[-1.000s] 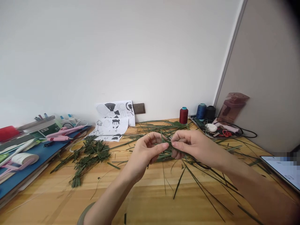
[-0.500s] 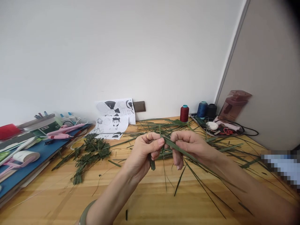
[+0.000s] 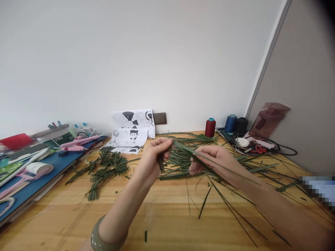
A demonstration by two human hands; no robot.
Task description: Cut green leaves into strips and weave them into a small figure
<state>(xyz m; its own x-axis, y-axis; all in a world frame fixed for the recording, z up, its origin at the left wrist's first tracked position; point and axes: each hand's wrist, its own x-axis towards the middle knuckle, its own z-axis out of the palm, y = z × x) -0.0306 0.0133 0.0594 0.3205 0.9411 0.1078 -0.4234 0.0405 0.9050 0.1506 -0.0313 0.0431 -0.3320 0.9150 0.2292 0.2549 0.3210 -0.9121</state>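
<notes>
My left hand (image 3: pixel 157 151) is closed on green grass leaves, with a folded end hanging below its fingers. A long green leaf (image 3: pixel 184 148) runs from that hand to the right, across my right hand (image 3: pixel 209 158) and above the forearm. The fingers of my right hand are pinched around this leaf near its middle. Behind and below both hands, a pile of loose green blades (image 3: pixel 180 157) lies on the wooden table (image 3: pixel 167 216). Woven or bunched green leaf pieces (image 3: pixel 104 170) lie left of my left hand.
Printed drawings (image 3: pixel 133 130) lean on the wall. A red thread spool (image 3: pixel 210 128) stands at the back, beside a tray (image 3: pixel 246 151) with blue and black spools. A pink bottle (image 3: pixel 270 118) is at right. Pink glue guns (image 3: pixel 78 143) and pens are at left.
My hands have moved apart, the left one up and to the left, and the leaf is stretched between them. The view has shifted slightly.
</notes>
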